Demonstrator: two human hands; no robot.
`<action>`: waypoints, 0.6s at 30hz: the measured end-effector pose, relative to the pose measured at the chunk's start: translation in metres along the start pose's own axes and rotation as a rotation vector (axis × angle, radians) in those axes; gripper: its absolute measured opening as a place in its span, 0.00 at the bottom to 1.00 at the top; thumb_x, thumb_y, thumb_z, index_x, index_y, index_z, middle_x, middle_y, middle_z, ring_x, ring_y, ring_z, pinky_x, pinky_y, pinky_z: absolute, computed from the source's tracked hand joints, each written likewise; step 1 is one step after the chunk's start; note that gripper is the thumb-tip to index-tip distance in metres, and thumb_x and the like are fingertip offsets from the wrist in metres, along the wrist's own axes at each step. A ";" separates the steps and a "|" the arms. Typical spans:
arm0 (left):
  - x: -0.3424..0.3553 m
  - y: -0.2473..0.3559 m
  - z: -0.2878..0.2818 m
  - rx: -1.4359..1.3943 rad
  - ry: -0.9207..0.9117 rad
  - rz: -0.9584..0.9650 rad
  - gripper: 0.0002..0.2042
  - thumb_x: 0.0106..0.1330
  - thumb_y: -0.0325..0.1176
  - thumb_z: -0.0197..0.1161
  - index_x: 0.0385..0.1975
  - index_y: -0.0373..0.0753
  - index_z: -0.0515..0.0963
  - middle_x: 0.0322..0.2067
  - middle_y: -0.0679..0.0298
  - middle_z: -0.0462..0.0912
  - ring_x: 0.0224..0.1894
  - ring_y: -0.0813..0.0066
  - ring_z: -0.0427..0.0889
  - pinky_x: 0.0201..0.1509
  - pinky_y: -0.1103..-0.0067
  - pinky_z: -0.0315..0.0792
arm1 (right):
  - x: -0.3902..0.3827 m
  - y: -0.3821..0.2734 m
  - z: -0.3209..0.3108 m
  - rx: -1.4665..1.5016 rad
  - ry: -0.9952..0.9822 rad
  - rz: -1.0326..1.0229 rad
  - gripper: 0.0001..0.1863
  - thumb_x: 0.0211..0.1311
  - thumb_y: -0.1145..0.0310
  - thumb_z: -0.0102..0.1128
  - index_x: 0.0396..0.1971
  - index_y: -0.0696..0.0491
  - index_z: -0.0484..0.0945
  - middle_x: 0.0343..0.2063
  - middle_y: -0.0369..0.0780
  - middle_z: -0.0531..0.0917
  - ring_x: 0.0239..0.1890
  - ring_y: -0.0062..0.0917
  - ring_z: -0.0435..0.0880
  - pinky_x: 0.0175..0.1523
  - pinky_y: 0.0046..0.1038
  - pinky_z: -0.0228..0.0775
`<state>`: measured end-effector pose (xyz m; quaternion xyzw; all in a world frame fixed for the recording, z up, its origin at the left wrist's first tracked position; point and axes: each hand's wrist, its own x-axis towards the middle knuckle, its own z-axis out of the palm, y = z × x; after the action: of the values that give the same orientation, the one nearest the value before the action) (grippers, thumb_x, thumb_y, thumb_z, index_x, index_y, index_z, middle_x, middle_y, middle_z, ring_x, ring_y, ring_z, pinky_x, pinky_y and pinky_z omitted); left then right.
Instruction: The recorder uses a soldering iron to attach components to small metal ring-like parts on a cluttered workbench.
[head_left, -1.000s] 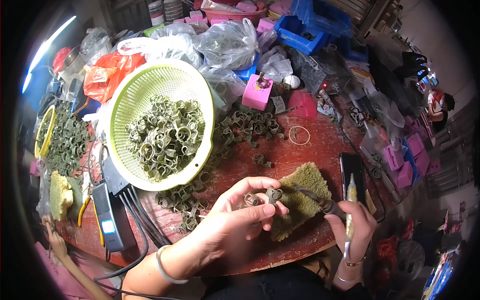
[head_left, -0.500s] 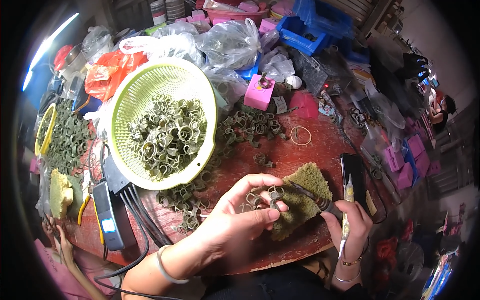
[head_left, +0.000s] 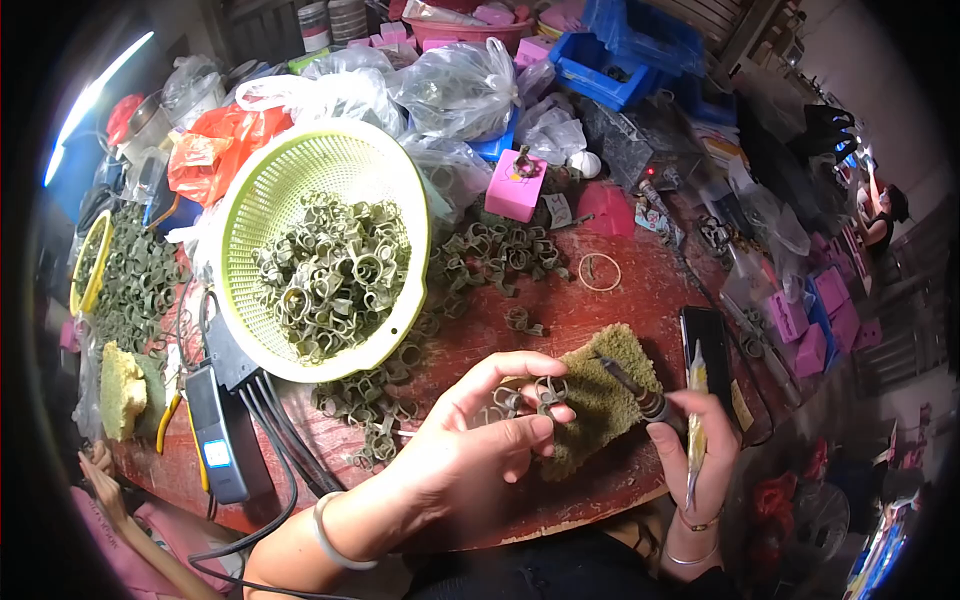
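My left hand (head_left: pixel 470 435) pinches a small greenish ring-shaped piece (head_left: pixel 548 393) between thumb and fingers; a similar piece shows beside it, partly hidden by the fingers. My right hand (head_left: pixel 708 440) is closed round a soldering-iron-like tool (head_left: pixel 628 378). Its dark pointed tip is above a worn green-brown sponge (head_left: pixel 585 425), a short way right of the ring piece. Also in the right hand, a slim pointed tool with a yellowish wrapped middle (head_left: pixel 697 420) stands almost upright between the fingers.
A yellow-green basket (head_left: pixel 410 335) of ring pieces is at the left, with loose pieces (head_left: pixel 500 250) around it. Right of the sponge lies a black phone (head_left: pixel 704 340). A pink block (head_left: pixel 514 190) stands behind. A grey device (head_left: pixel 222 440), cables and another person's hand (head_left: pixel 103 480) are at left.
The iron's tip has moved right, away from the ring piece, and is now over the sponge. The slim tool has tilted slightly. My left hand has barely moved.
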<state>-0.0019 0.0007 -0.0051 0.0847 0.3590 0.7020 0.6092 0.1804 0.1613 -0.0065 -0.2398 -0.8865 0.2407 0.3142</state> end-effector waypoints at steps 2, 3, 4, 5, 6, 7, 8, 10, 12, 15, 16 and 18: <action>0.000 0.000 0.001 0.012 0.024 -0.006 0.23 0.61 0.20 0.59 0.55 0.46 0.66 0.40 0.60 0.79 0.30 0.81 0.75 0.26 0.88 0.65 | 0.001 -0.001 0.000 0.123 0.029 0.055 0.21 0.45 0.69 0.75 0.39 0.57 0.76 0.28 0.40 0.81 0.27 0.25 0.79 0.36 0.26 0.71; 0.000 -0.001 0.000 0.030 0.022 0.003 0.23 0.61 0.21 0.60 0.55 0.46 0.66 0.40 0.60 0.79 0.30 0.80 0.75 0.26 0.88 0.65 | 0.001 -0.001 0.000 0.305 -0.005 0.122 0.23 0.47 0.69 0.74 0.43 0.56 0.75 0.32 0.41 0.81 0.30 0.24 0.80 0.38 0.25 0.71; 0.000 -0.001 -0.001 0.048 0.017 0.010 0.23 0.61 0.22 0.61 0.56 0.46 0.66 0.39 0.60 0.79 0.30 0.80 0.76 0.26 0.89 0.65 | -0.001 0.000 -0.001 0.484 -0.038 0.190 0.24 0.49 0.69 0.73 0.46 0.56 0.74 0.36 0.41 0.82 0.33 0.23 0.81 0.41 0.24 0.72; 0.001 -0.002 -0.002 0.048 0.015 0.009 0.23 0.61 0.22 0.61 0.56 0.46 0.66 0.39 0.60 0.79 0.30 0.80 0.76 0.26 0.89 0.65 | -0.004 -0.002 0.001 0.638 -0.052 0.189 0.24 0.52 0.73 0.68 0.49 0.62 0.71 0.40 0.46 0.81 0.35 0.26 0.83 0.42 0.24 0.74; 0.001 -0.002 -0.002 0.072 0.006 0.032 0.22 0.61 0.22 0.61 0.55 0.45 0.66 0.39 0.60 0.80 0.30 0.80 0.77 0.25 0.89 0.66 | -0.007 -0.004 0.004 0.791 -0.067 0.187 0.25 0.56 0.78 0.63 0.53 0.68 0.67 0.43 0.52 0.79 0.38 0.29 0.84 0.43 0.24 0.75; 0.001 -0.003 -0.003 0.094 -0.002 0.056 0.22 0.61 0.23 0.62 0.55 0.44 0.67 0.39 0.60 0.80 0.31 0.80 0.77 0.25 0.89 0.66 | -0.007 -0.005 0.002 1.040 -0.169 0.232 0.25 0.57 0.80 0.61 0.53 0.71 0.66 0.42 0.53 0.80 0.36 0.30 0.84 0.42 0.24 0.76; 0.001 -0.004 -0.002 0.094 -0.003 0.055 0.22 0.61 0.23 0.62 0.55 0.44 0.67 0.39 0.60 0.80 0.31 0.80 0.77 0.25 0.89 0.66 | -0.007 -0.006 0.000 1.287 -0.273 0.277 0.25 0.57 0.81 0.60 0.53 0.74 0.64 0.41 0.54 0.80 0.34 0.31 0.84 0.41 0.23 0.76; 0.001 -0.005 -0.003 0.124 -0.009 0.083 0.19 0.62 0.23 0.62 0.54 0.41 0.70 0.40 0.69 0.79 0.33 0.86 0.78 0.27 0.91 0.67 | -0.005 -0.022 0.006 1.213 -0.258 0.197 0.22 0.57 0.77 0.62 0.49 0.73 0.69 0.37 0.51 0.82 0.31 0.27 0.83 0.38 0.19 0.74; 0.002 -0.007 -0.004 0.162 -0.006 0.091 0.18 0.62 0.24 0.62 0.52 0.40 0.72 0.40 0.69 0.79 0.34 0.86 0.79 0.28 0.91 0.68 | 0.001 -0.030 0.011 0.846 -0.197 0.054 0.16 0.56 0.76 0.64 0.44 0.66 0.76 0.33 0.46 0.82 0.31 0.23 0.82 0.36 0.18 0.72; 0.001 -0.005 -0.004 0.219 0.028 0.083 0.14 0.61 0.23 0.62 0.47 0.38 0.73 0.40 0.65 0.79 0.35 0.81 0.79 0.28 0.88 0.67 | 0.006 -0.035 0.031 0.838 -0.038 0.055 0.10 0.54 0.77 0.65 0.38 0.61 0.81 0.31 0.42 0.82 0.30 0.22 0.81 0.35 0.20 0.71; 0.001 -0.004 -0.003 0.220 0.027 0.084 0.14 0.61 0.23 0.62 0.47 0.38 0.73 0.40 0.65 0.79 0.35 0.81 0.79 0.28 0.88 0.67 | 0.004 -0.038 0.031 0.838 -0.038 0.053 0.10 0.54 0.77 0.65 0.38 0.61 0.81 0.31 0.42 0.82 0.30 0.22 0.81 0.35 0.20 0.71; 0.002 -0.004 -0.001 0.231 0.038 0.103 0.12 0.61 0.23 0.62 0.44 0.38 0.73 0.38 0.65 0.79 0.36 0.80 0.80 0.27 0.89 0.68 | -0.001 -0.041 0.028 0.641 -0.030 0.078 0.10 0.54 0.80 0.64 0.38 0.60 0.80 0.31 0.41 0.82 0.31 0.23 0.81 0.36 0.21 0.71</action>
<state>0.0006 0.0019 -0.0088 0.1597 0.4441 0.6878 0.5515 0.1508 0.1209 -0.0027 -0.1587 -0.7602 0.5230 0.3512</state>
